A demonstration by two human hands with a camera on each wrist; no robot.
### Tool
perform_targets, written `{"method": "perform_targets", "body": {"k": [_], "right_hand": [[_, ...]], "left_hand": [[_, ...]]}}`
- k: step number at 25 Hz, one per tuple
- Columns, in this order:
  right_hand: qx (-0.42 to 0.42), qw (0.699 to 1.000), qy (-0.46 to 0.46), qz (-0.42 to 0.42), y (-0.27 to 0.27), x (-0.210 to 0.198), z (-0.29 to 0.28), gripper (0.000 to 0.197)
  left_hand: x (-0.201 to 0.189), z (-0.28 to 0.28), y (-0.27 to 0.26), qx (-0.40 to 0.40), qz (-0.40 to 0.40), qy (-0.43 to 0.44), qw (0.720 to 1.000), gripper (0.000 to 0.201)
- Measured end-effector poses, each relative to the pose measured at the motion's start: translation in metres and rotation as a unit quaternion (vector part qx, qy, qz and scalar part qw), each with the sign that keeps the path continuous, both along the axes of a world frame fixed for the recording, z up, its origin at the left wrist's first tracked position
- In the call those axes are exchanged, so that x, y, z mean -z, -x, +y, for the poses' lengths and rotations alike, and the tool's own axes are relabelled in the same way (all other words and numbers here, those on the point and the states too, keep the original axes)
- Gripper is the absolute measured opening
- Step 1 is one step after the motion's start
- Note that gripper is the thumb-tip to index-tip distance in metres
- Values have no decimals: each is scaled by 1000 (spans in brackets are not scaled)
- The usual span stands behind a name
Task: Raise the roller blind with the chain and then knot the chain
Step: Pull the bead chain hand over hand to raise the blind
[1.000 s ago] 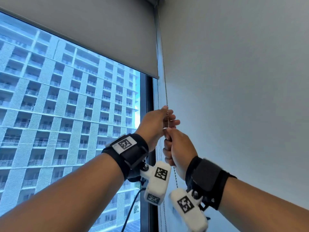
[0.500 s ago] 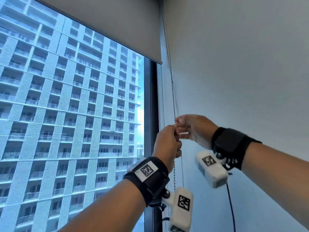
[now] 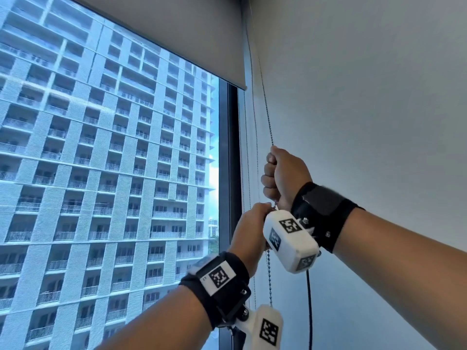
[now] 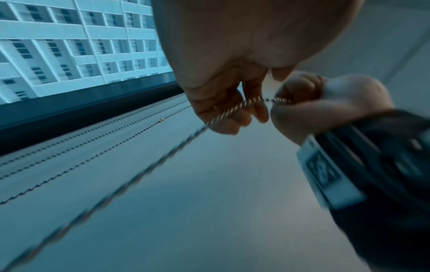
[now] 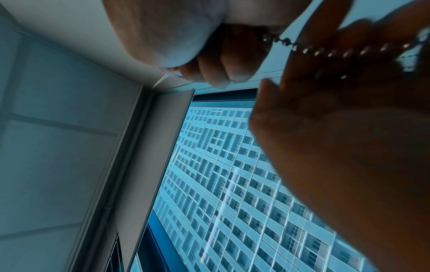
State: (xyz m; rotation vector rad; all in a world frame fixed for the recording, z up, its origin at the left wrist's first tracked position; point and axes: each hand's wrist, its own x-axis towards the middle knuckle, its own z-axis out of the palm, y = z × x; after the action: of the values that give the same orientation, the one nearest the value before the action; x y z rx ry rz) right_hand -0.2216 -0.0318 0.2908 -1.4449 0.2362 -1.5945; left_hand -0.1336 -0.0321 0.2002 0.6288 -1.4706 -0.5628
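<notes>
The grey roller blind (image 3: 192, 34) hangs partly raised at the top of the window, its bottom bar at the upper right. A metal bead chain (image 3: 265, 107) runs down beside it along the wall. My right hand (image 3: 283, 173) grips the chain in a fist, the higher of the two. Just below it my left hand (image 3: 252, 223) holds the same chain, which hangs on down (image 3: 270, 279) past the wrist camera. In the left wrist view the chain (image 4: 239, 106) passes through my left fingers (image 4: 232, 117) to the right hand (image 4: 309, 103). The right wrist view shows the beads (image 5: 325, 49) leaving my right fist (image 5: 223, 60).
A dark window frame (image 3: 227, 173) stands left of the chain, with a tall apartment block (image 3: 101, 173) beyond the glass. The plain grey wall (image 3: 366, 97) fills the right side. Thinner bead chains (image 3: 249, 160) hang close to the frame. A black cable (image 3: 309, 311) dangles from my right wrist.
My right hand has moved from beside the left hand to above it and closed into a fist on the chain. The left hand has dropped lower. The blind's bottom bar sits a little higher.
</notes>
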Motion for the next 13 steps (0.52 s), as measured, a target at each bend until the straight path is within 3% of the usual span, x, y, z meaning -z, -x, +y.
{"method": "perform_targets", "body": {"k": [6, 9, 11, 13], "right_hand": [[40, 998, 28, 41, -4, 38, 1, 35], [31, 996, 38, 77, -10, 62, 2, 42], [19, 994, 38, 97, -12, 76, -2, 36], [-5, 992, 38, 119, -10, 84, -10, 34]], "left_hand": [[-38, -4, -28, 32, -20, 0, 999, 54], [-61, 5, -21, 29, -12, 11, 999, 53], [-71, 8, -13, 68, 22, -4, 997, 43], [-70, 8, -6, 54, 40, -11, 998, 31]]}}
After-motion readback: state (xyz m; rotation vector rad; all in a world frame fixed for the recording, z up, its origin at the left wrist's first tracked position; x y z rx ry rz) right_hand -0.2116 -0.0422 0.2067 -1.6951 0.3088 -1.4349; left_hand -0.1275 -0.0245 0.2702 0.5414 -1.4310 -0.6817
